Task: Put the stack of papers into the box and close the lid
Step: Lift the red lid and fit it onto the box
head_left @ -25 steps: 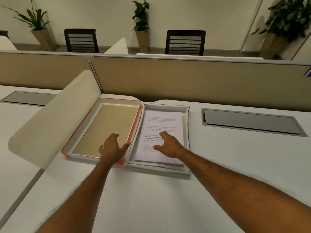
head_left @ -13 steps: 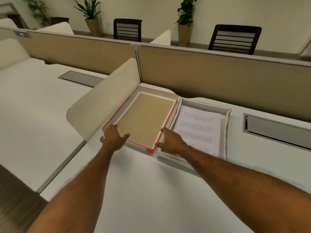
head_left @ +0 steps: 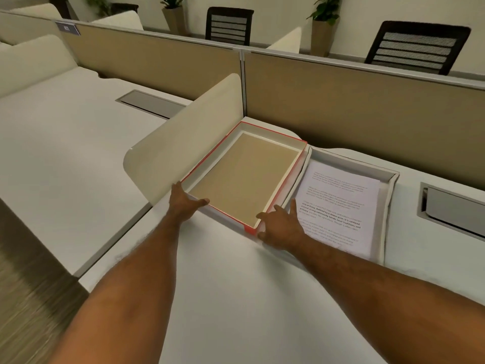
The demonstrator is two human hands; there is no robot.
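The lid (head_left: 246, 177), red outside and tan inside, lies upside down on the white desk, against the left side of the box. The shallow white box (head_left: 389, 206) holds the stack of printed papers (head_left: 338, 203) flat inside it. My left hand (head_left: 183, 203) grips the lid's near left corner, thumb over the rim. My right hand (head_left: 280, 227) holds the lid's near right corner, in the gap between lid and box, with its fingers spread over the edge of the papers.
A cream curved divider (head_left: 183, 143) stands right beside the lid on the left. A tan partition (head_left: 367, 109) runs behind the box. Grey cable hatches (head_left: 451, 208) sit in the desk at right and far left (head_left: 149, 103). Floor shows at lower left.
My right hand left the papers and came to the lid's near right corner. My left hand slid from inside the lid to its near left corner. The view swung left.
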